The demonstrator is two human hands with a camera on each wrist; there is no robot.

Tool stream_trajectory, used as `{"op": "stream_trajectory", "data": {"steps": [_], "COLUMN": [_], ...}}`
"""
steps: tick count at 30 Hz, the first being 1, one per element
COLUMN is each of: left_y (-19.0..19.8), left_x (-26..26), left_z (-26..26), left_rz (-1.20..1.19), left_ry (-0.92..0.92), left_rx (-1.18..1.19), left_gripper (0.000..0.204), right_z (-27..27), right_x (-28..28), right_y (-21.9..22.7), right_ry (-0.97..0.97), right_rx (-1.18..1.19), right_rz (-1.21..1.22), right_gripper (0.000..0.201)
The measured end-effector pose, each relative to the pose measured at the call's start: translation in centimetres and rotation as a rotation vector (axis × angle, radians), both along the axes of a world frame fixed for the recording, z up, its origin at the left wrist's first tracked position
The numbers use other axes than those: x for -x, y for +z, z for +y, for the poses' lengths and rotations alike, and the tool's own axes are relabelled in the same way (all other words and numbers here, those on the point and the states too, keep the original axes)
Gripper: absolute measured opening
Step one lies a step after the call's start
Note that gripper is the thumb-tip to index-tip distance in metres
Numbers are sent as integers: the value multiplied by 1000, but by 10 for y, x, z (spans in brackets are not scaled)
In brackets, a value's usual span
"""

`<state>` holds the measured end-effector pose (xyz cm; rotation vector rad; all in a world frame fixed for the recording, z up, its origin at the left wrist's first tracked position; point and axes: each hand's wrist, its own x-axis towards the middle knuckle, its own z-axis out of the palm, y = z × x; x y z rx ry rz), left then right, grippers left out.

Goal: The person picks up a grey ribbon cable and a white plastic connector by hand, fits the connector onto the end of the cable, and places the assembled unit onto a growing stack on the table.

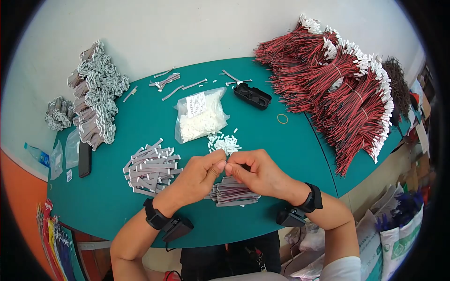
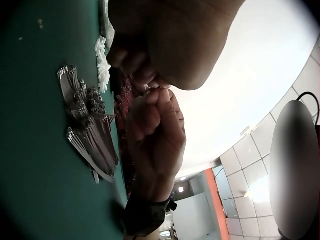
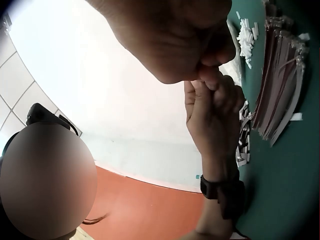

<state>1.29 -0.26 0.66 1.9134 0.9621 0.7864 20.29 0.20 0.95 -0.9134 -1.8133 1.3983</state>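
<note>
Above the green table my left hand (image 1: 196,177) and right hand (image 1: 263,174) meet fingertip to fingertip. Thumbs and forefingers of both pinch a small pale piece (image 1: 225,162), mostly hidden by the fingers; I cannot tell its kind. Beneath the hands lies a bundle of grey flat ribbon cables (image 1: 234,193), also in the left wrist view as grey strips (image 2: 92,135) with bare metal ends. Just beyond the fingertips is a loose heap of small white connector housings (image 1: 225,144). Left of my left hand spreads a pile of ribbon cables (image 1: 152,171) with white ends.
A clear bag of white housings (image 1: 201,119) lies behind the heap, near an open black case (image 1: 253,96) and a rubber band (image 1: 282,119). Red-black wire bundles (image 1: 328,84) fill the right. Stacked grey cable bundles (image 1: 98,93) and a dark phone (image 1: 85,159) are left.
</note>
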Motion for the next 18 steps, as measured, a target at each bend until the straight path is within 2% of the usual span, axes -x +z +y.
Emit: {"op": "stream_trajectory", "data": {"steps": [4,7,9,12,18], "left_y": [-5,2,2,5,4], "left_x": [-1,-2,4,3,6], "left_z": [-1,1,5,5,7], "left_rz": [-103,-224,-204,-214,-80], "left_ry": [39,4,-29,-31,-86], "left_rx": [55,195,226,228,156], "left_gripper": [29,29,29,30,34], "right_z": [0,1,1,4,3], "right_x": [1,-1,-3,-3,-3], "right_y": [-2,8,15,4,14], "right_ry": [-32,-2,37,74,120], "right_rx": [-39,24,128,89,115], "right_rz": [22,37,50,122,-11], "right_gripper": [18,19,19,17,18]}}
